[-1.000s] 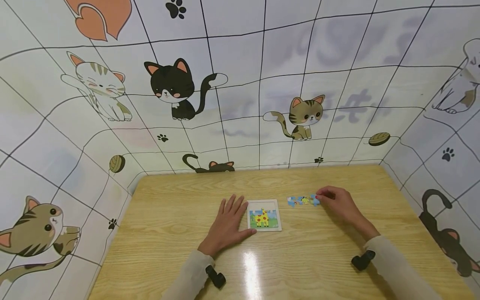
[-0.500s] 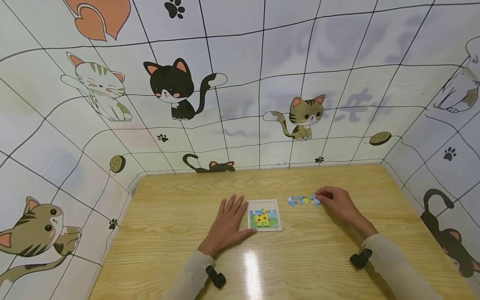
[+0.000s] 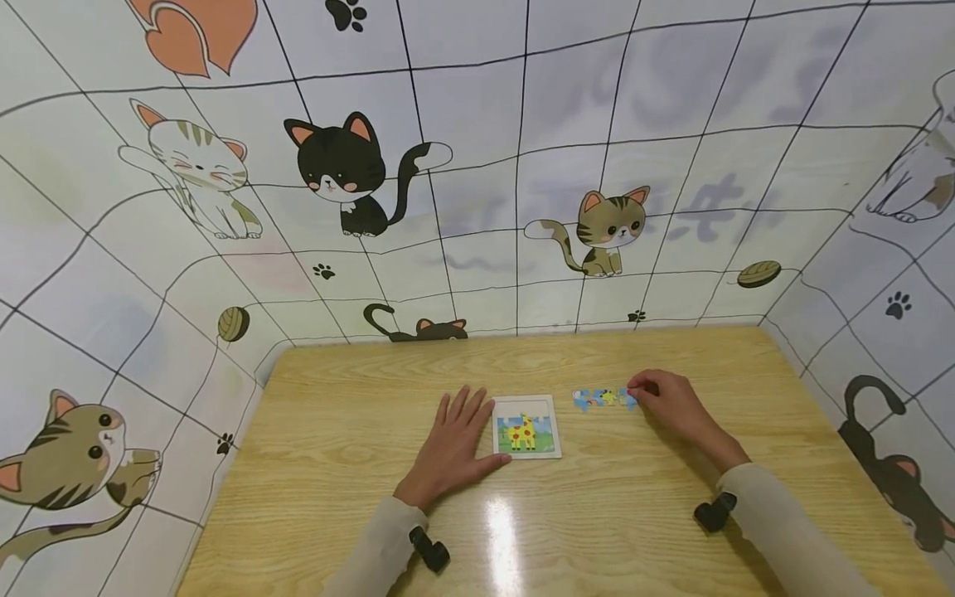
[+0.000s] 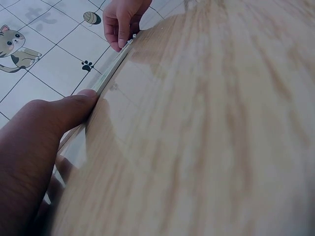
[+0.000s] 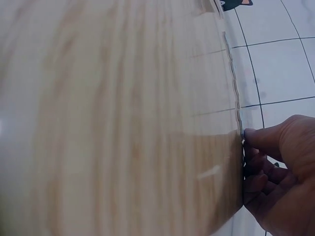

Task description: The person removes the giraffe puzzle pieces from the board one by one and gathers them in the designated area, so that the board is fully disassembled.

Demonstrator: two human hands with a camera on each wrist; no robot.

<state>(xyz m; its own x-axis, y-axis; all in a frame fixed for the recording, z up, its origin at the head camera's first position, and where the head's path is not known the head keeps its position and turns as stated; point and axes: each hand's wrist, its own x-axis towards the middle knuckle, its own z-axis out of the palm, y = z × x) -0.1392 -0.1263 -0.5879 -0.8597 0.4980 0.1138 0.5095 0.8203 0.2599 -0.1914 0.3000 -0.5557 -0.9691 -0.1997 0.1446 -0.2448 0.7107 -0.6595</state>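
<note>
Landmark for all places: a flat, square, white-framed puzzle tray (image 3: pixel 522 407) on the pale wood-grain worktop (image 3: pixel 597 514). Inside tray: a yellow giraffe scene (image 3: pixel 525 434) on blue and green, with a bare white band along the far side. Right of tray, near but apart: a narrow, flat strip of blue-and-yellow jigsaw pieces (image 3: pixel 606 397); joints too small to confirm.

Right hand (image 3: pixel 675 408): fingers curled, thumb and fingertips pinching the strip's end farthest from tray. Left hand (image 3: pixel 453 452): released, palm down left of tray, fingers spread, thumb touching frame's near edge.

Handling, judged: strip probably very light, thin, stiff within each piece but weak across joints; apt to part if lifted by one end. Smooth face, perhaps slippery; edges too shallow for a deep grip. Best to pinch single pieces by opposite edges, or slide flat under fingertips. Avoid bending tabs. Tray probably light, apt to skid; best to steady by frame.
</note>
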